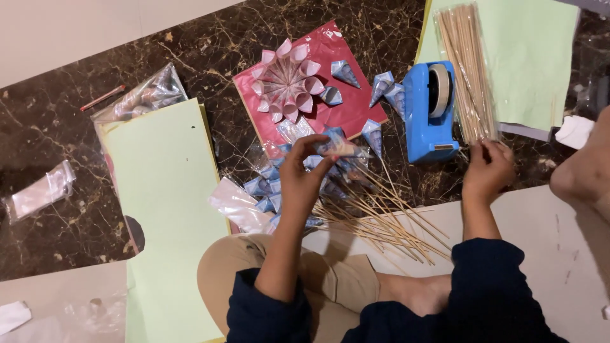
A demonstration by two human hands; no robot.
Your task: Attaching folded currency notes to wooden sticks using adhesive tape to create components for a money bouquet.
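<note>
while the left hand (304,173) pinches a small blue paper cone (335,147) between thumb and fingertips, the right hand (487,170) sits well apart to its right, fingers curled at the near end of a clear-wrapped skewer bundle (467,70). that bundle runs lengthwise away from the right hand, its long axis pointing almost straight ahead and slightly leftward, beside the blue tape dispenser (430,111) which stands between the two hands. the right hand appears to grip one or more sticks at the bundle's open end, though the contact is too fine to confirm. loose skewers (387,219) fan out below and to the right of the left hand, their tips converging under the held cone and their free ends trailing toward the person's knee. the left hand is the nearer to these and to the heap of blue cones (267,190) just beside its wrist. a pink paper flower (286,79) lies ahead of the left hand on a red sheet (337,51).
</note>
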